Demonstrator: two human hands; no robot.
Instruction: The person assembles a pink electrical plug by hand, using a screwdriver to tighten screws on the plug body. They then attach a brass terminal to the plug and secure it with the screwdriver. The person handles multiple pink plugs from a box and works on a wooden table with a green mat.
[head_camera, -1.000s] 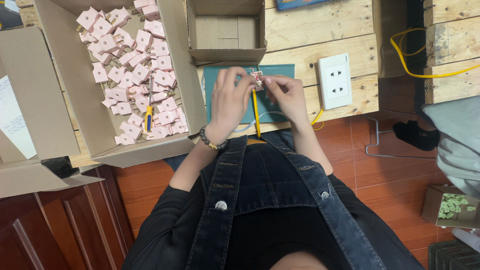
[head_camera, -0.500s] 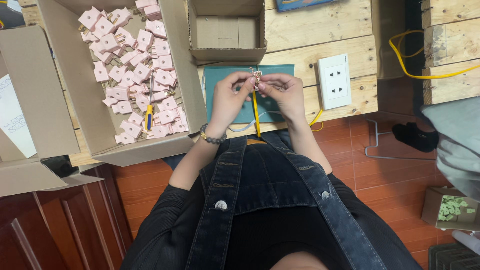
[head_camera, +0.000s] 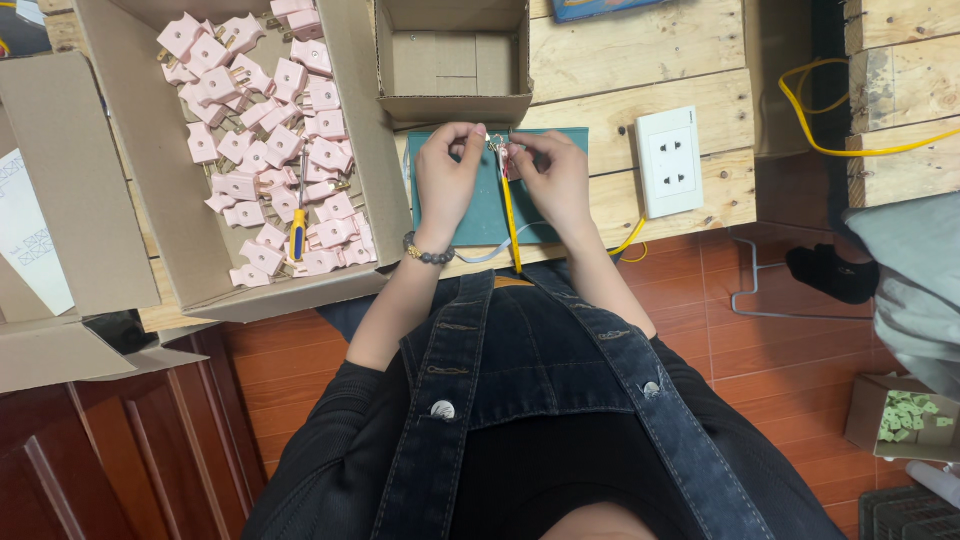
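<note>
Over the green mat (head_camera: 470, 205), the left hand (head_camera: 447, 180) and right hand (head_camera: 553, 180) meet, fingertips pinched on a small pink plug (head_camera: 507, 155), raised to work on. A yellow screwdriver (head_camera: 511, 220) hangs below it. Left of the mat, a box (head_camera: 120, 190) holds more plugs.

Big brown cardboard box (head_camera: 70, 180) on left, flaps open, full of pink plugs (head_camera: 270, 150). Small empty brown box (head_camera: 455, 60) far middle on bench. Little brown box (head_camera: 880, 420) with green bits, near right, on floor.
</note>
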